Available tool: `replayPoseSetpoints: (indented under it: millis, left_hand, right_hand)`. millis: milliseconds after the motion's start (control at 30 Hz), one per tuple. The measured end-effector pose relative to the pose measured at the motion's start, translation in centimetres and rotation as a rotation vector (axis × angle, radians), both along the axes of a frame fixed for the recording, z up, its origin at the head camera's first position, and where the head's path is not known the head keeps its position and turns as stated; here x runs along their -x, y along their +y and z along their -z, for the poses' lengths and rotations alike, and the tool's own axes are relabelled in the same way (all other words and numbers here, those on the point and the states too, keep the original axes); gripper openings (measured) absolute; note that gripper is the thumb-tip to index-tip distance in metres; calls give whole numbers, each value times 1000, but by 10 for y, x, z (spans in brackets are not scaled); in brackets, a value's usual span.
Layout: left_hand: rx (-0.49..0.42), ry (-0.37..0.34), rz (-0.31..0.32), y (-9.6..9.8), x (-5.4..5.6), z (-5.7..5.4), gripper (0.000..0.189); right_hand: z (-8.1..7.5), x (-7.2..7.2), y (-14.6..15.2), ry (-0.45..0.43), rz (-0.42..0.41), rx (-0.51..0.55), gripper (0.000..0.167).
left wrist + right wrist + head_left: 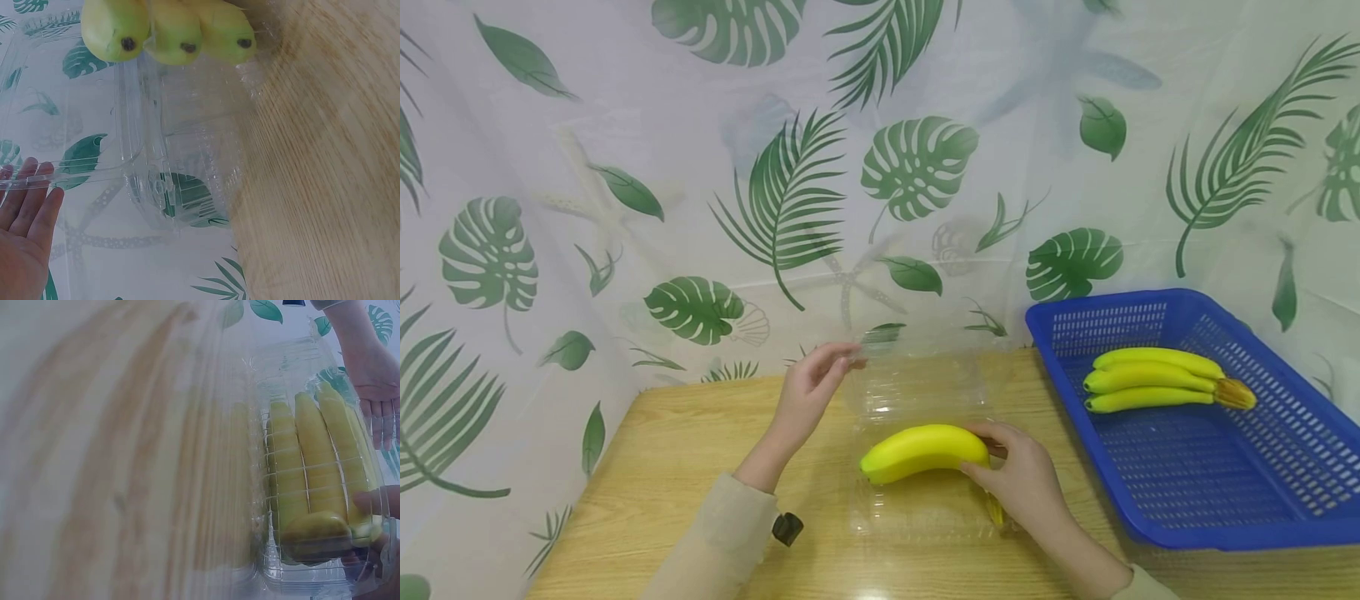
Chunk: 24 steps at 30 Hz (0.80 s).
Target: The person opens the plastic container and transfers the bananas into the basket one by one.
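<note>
A clear plastic clamshell box [917, 510] lies on the wooden table, its lid [917, 387] raised at the back. In its base is a bunch of yellow bananas [917, 450] with green tips; the left wrist view shows several tips [172, 31] side by side. My right hand [1022, 479] holds the bunch at its right, stem end, thumb in front and fingers behind. Through the box's ribbed wall the right wrist view shows the bananas [319, 456]. Straight fingers of my left hand [808, 387] are at the lid's left edge, seen through clear plastic in the left wrist view.
A blue plastic basket [1105, 302] stands at the right, close to the box. Another bunch of bananas [1157, 379] lies in it, brown stem to the right. A leaf-patterned cloth [917, 167] hangs behind the table [700, 467]. A small black device [787, 528] is at the left wrist.
</note>
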State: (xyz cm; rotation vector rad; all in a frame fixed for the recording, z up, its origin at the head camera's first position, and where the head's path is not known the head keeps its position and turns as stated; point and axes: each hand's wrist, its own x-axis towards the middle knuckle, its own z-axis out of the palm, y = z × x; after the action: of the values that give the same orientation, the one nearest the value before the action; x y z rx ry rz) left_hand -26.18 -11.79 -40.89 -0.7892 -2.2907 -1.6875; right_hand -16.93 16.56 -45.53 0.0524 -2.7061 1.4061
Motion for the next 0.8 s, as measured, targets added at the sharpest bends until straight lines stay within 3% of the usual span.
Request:
replayPoseSetpoints:
  millis: [800]
  left_hand:
    - [6, 15, 1, 0, -1, -1, 29]
  right_hand:
    - [-4, 2, 0, 1, -6, 42, 47]
